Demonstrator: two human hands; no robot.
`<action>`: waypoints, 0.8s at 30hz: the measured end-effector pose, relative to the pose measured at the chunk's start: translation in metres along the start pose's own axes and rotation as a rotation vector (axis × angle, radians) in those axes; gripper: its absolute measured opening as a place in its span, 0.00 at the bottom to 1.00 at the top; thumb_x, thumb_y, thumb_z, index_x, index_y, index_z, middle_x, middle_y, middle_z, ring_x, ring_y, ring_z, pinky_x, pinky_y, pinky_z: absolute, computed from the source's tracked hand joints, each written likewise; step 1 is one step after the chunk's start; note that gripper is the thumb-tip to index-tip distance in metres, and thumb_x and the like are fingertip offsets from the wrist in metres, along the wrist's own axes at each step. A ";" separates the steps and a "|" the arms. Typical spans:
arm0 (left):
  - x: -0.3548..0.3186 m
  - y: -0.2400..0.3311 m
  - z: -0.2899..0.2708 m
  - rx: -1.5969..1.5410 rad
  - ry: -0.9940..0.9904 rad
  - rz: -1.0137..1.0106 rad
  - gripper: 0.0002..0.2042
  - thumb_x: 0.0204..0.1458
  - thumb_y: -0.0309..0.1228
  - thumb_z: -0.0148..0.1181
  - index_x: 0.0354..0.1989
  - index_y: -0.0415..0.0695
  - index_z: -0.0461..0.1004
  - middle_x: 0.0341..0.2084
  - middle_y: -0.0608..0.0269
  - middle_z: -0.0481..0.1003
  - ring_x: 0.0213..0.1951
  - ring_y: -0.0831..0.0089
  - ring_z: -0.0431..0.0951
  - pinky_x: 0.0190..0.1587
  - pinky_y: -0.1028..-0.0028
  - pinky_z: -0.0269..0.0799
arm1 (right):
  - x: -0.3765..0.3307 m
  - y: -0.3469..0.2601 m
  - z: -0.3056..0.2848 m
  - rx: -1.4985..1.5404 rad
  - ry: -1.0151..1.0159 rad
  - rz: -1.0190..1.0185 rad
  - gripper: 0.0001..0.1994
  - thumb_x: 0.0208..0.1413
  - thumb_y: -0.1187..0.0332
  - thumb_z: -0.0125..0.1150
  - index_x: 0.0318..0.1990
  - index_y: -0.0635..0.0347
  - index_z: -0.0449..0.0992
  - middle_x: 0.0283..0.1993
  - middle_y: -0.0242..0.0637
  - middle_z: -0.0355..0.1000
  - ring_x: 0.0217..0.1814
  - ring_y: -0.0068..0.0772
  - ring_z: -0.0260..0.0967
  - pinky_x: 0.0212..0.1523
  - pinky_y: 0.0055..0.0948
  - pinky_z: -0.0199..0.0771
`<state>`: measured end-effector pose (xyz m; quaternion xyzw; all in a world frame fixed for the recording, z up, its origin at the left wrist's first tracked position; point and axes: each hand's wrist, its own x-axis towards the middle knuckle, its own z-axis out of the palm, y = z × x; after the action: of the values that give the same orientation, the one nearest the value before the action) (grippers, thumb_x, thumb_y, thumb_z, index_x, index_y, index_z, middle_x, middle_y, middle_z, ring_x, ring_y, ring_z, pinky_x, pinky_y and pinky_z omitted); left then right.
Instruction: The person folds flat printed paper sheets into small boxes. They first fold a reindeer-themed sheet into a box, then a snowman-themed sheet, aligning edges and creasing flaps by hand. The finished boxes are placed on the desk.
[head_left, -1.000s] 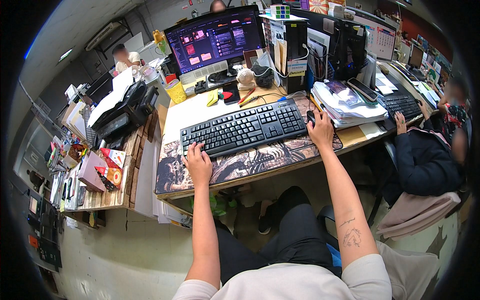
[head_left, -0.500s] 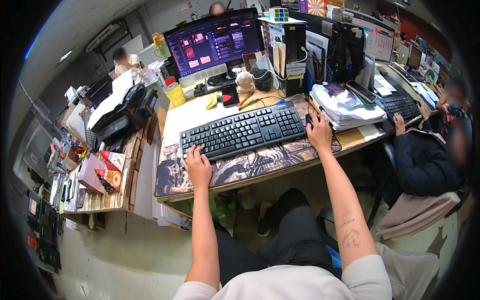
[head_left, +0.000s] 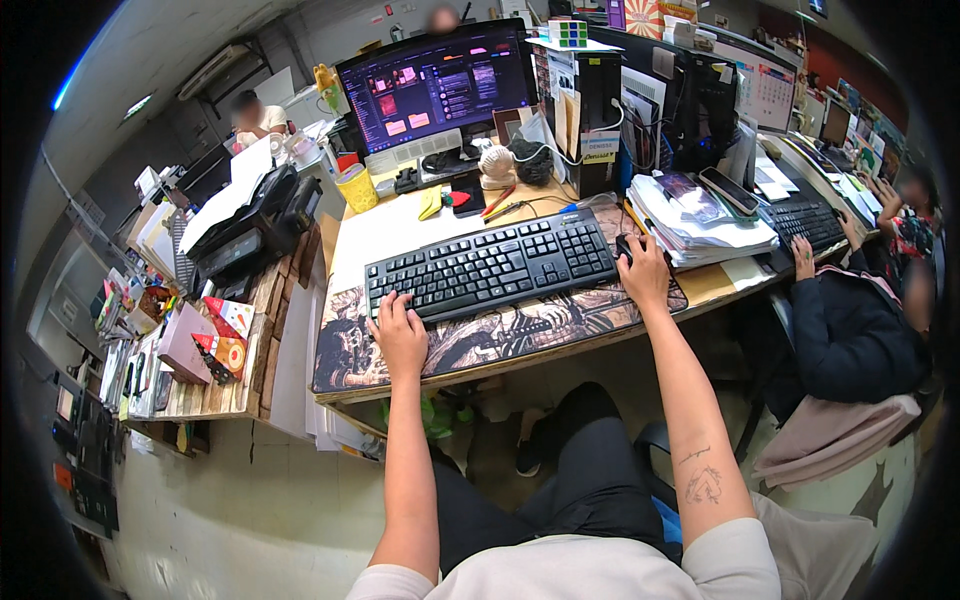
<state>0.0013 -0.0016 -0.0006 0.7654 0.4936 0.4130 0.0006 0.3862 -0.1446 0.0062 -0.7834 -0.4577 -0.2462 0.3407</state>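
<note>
While left hand (head_left: 401, 336) touches keyboard (head_left: 490, 266), half-open, right hand (head_left: 646, 275) cups mouse (head_left: 623, 246)

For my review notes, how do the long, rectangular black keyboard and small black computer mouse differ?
The long, rectangular black keyboard is far larger than the small black computer mouse. The left hand lies at the keyboard's near-left corner; the right hand largely covers the mouse. Both are black.

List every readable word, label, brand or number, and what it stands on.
Wording isn't copied out here; only where it stands:
Two-part label on black upright case: readable, withheld.
Black keyboard: key markings, too small.
Monitor: screen text, too small.
Calendar-like grid, upper right: too small.
</note>
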 end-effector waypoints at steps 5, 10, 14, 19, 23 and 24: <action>0.000 -0.001 0.000 0.017 -0.012 -0.004 0.12 0.55 0.27 0.49 0.47 0.46 0.71 0.54 0.57 0.67 0.60 0.59 0.65 0.64 0.41 0.46 | 0.000 0.000 0.000 0.002 0.000 -0.010 0.16 0.49 0.65 0.59 0.47 0.55 0.73 0.45 0.46 0.65 0.47 0.50 0.68 0.45 0.44 0.72; 0.001 -0.001 0.000 -0.005 -0.014 -0.009 0.12 0.55 0.28 0.48 0.47 0.46 0.71 0.55 0.57 0.66 0.61 0.59 0.64 0.64 0.41 0.44 | 0.001 0.000 -0.001 -0.017 -0.043 0.025 0.16 0.50 0.66 0.59 0.48 0.54 0.73 0.47 0.45 0.66 0.47 0.50 0.69 0.45 0.44 0.72; 0.000 -0.001 0.000 -0.013 -0.015 -0.012 0.12 0.55 0.28 0.48 0.47 0.46 0.71 0.55 0.57 0.66 0.61 0.59 0.64 0.64 0.41 0.44 | 0.000 0.000 -0.001 -0.012 -0.030 0.016 0.16 0.51 0.66 0.58 0.48 0.55 0.73 0.47 0.45 0.66 0.47 0.50 0.69 0.45 0.44 0.72; 0.001 -0.001 -0.001 -0.015 -0.017 -0.010 0.12 0.55 0.28 0.48 0.47 0.46 0.71 0.55 0.57 0.66 0.60 0.59 0.64 0.64 0.41 0.44 | 0.000 0.000 -0.001 0.002 -0.023 0.000 0.16 0.51 0.65 0.58 0.49 0.55 0.73 0.47 0.45 0.66 0.48 0.50 0.68 0.46 0.44 0.71; 0.001 0.000 -0.001 -0.015 -0.013 -0.009 0.12 0.55 0.28 0.49 0.47 0.47 0.71 0.54 0.58 0.67 0.60 0.59 0.64 0.64 0.41 0.44 | 0.000 0.000 -0.001 -0.015 -0.037 0.014 0.16 0.52 0.65 0.58 0.49 0.55 0.73 0.48 0.44 0.66 0.48 0.50 0.68 0.46 0.44 0.71; 0.001 0.000 0.000 0.001 -0.020 -0.016 0.12 0.55 0.28 0.49 0.47 0.47 0.71 0.54 0.58 0.67 0.60 0.59 0.64 0.64 0.41 0.44 | 0.000 0.000 0.000 -0.002 -0.020 -0.006 0.16 0.51 0.65 0.59 0.49 0.55 0.73 0.48 0.45 0.65 0.49 0.50 0.68 0.46 0.43 0.71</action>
<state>0.0008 -0.0011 0.0000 0.7656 0.4997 0.4051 0.0085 0.3864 -0.1448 0.0067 -0.7848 -0.4632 -0.2398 0.3346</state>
